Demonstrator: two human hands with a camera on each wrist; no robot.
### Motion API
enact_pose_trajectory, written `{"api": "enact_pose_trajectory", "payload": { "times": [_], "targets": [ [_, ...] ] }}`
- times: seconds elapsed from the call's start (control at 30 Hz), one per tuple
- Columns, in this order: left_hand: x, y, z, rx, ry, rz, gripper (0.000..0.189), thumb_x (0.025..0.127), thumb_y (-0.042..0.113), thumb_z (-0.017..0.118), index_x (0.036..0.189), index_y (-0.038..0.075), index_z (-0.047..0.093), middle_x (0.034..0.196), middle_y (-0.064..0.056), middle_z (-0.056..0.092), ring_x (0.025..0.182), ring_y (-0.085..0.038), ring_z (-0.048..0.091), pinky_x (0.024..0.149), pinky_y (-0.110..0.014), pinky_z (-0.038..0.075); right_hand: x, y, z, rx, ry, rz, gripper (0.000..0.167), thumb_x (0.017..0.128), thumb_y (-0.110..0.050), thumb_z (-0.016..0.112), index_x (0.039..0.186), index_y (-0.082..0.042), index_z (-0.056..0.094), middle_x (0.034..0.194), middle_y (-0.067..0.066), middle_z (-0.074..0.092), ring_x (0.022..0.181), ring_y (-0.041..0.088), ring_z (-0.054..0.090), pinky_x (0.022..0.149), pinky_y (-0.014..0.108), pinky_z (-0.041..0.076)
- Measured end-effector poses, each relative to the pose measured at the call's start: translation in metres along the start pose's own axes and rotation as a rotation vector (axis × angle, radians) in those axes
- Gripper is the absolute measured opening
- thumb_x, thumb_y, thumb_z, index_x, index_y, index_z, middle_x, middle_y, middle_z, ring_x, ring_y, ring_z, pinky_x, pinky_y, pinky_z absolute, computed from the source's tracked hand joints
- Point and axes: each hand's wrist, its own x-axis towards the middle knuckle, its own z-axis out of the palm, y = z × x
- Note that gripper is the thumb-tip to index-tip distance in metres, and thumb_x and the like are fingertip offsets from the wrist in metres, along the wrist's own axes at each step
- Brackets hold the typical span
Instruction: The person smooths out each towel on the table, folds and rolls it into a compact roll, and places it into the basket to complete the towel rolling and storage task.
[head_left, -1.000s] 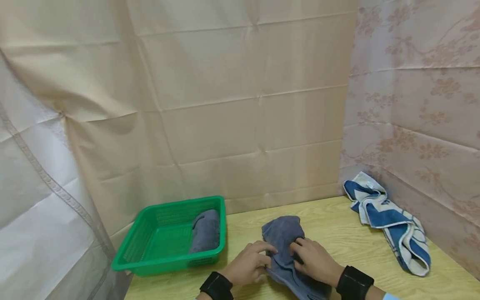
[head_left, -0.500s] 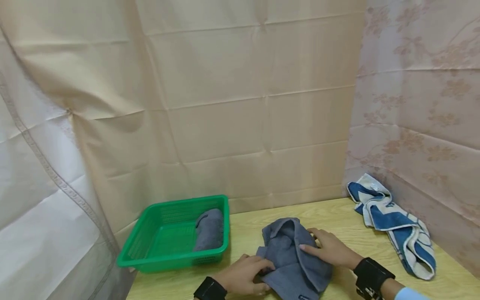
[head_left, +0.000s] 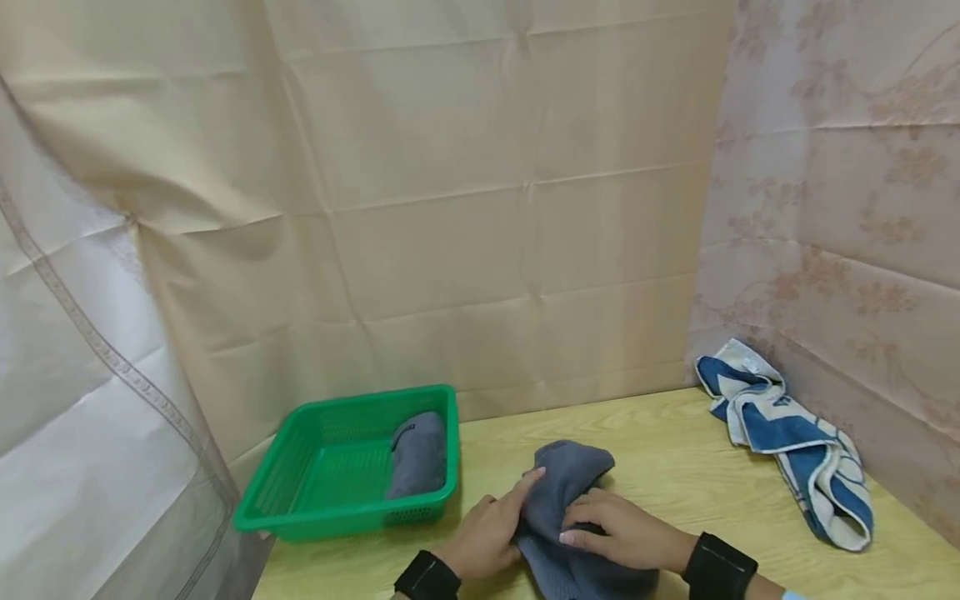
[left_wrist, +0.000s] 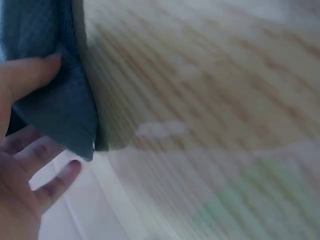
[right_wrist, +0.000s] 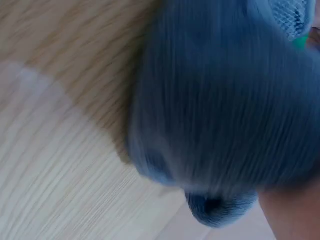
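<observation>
A grey towel (head_left: 567,468) lies bunched and partly folded over at the front of the table. My left hand (head_left: 486,535) holds its left side; in the left wrist view the thumb (left_wrist: 35,75) presses on top of a hanging corner of the towel (left_wrist: 65,112), with fingers beneath. Curled over the towel's right side, my right hand (head_left: 624,532) grips the fabric. The towel (right_wrist: 215,115) fills most of the right wrist view, blurred, and hides most of that hand.
A green plastic basket (head_left: 330,525) stands left of the hands, with a rolled grey towel (head_left: 420,454) at its right side. A crumpled blue and white towel (head_left: 787,442) lies at the right on the wooden table (head_left: 667,433). Cloth curtains (head_left: 420,208) enclose the back and sides.
The towel was spread wider half a second ago and is now gathered narrower. My right hand has moved left over it, and my left hand has slid up along its left edge.
</observation>
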Motion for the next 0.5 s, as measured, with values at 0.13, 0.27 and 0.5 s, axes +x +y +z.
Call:
{"api": "enact_pose_trajectory", "payload": {
  "times": [0.13,0.27,0.5],
  "targets": [
    [-0.001,0.000,-0.007,0.066,0.012,0.036,0.063,0.091,0.006,0.074,0.146,0.030,0.053,0.124,0.004,0.065,0.098,-0.006,0.062,0.075,-0.027,0.046,0.008,0.003,-0.004,0.134,-0.004,0.018,0.023,0.109,-0.028,0.052,0.110,-0.025,0.075,0.101,-0.015,0.068,0.089,0.002,0.059,0.076,0.027,0.051],
    [-0.003,0.000,-0.009,0.076,0.019,0.045,0.038,0.087,0.002,0.075,0.114,0.028,0.068,0.112,0.011,0.065,0.100,-0.002,0.061,0.076,-0.025,0.046,0.011,0.015,-0.004,0.030,0.217,0.242,0.016,0.100,-0.024,0.070,0.115,-0.018,0.071,0.104,-0.003,0.066,0.091,0.014,0.060,0.076,0.033,0.051],
    [-0.005,-0.003,-0.006,0.080,0.143,0.146,0.033,0.081,0.001,0.078,0.095,0.027,0.063,0.103,0.010,0.060,0.087,-0.003,0.055,0.072,-0.019,0.039,0.014,0.045,-0.013,0.342,0.214,0.645,0.114,0.083,-0.033,0.089,0.162,-0.001,0.013,0.153,0.040,0.029,0.137,0.061,0.034,0.102,0.069,0.037]
  ]
}}
